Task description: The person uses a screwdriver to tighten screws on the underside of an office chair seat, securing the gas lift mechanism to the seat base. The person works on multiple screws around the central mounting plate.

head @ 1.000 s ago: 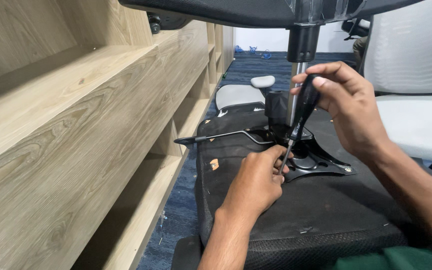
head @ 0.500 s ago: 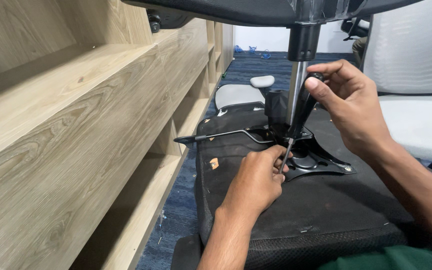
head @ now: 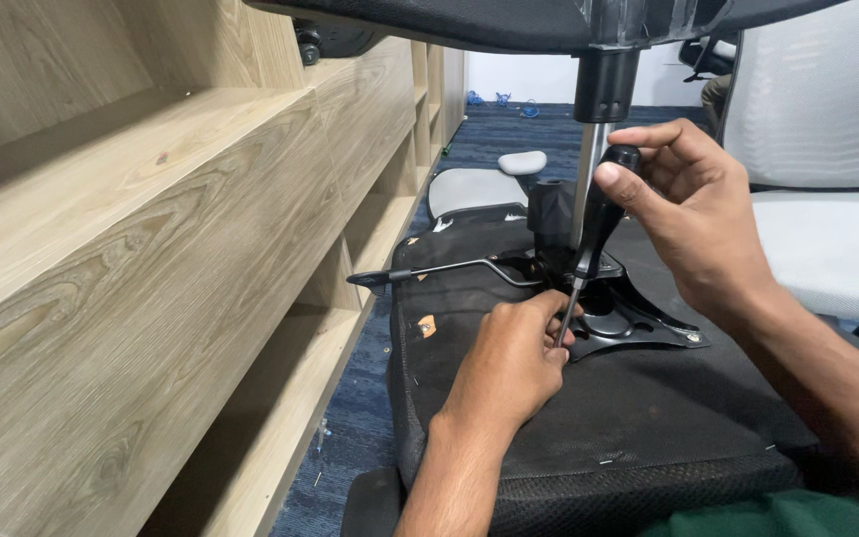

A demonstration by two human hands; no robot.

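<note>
Screwdriver with a black handle and thin steel shaft (head: 592, 235) is standing tilted over the middle of the upturned seat, its tip meeting the black metal chair mechanism plate (head: 628, 320). Right hand (head: 693, 214) is gripping the top of the handle, thumb and fingers curling around it. Left hand (head: 511, 360) is resting on the seat with its fingers bunched together at the screwdriver's tip; whether they are pinching a screw cannot be told, since the knuckles are hiding it. Black fabric seat underside (head: 648, 428) is lying flat beneath both hands, carrying the plate, and a thin black lever rod (head: 434, 270) is reaching out from the plate toward the left. Shiny gas-lift column (head: 589, 164) of a second chair is hanging just behind the screwdriver, dropping from a dark base overhead. Light wooden shelving unit (head: 151, 229) is running along the left side, beside blue carpet (head: 350, 418). White mesh chair back (head: 817, 94) is standing to the right, and a grey armrest pad (head: 479, 184) is lying on the floor beyond the seat.
</note>
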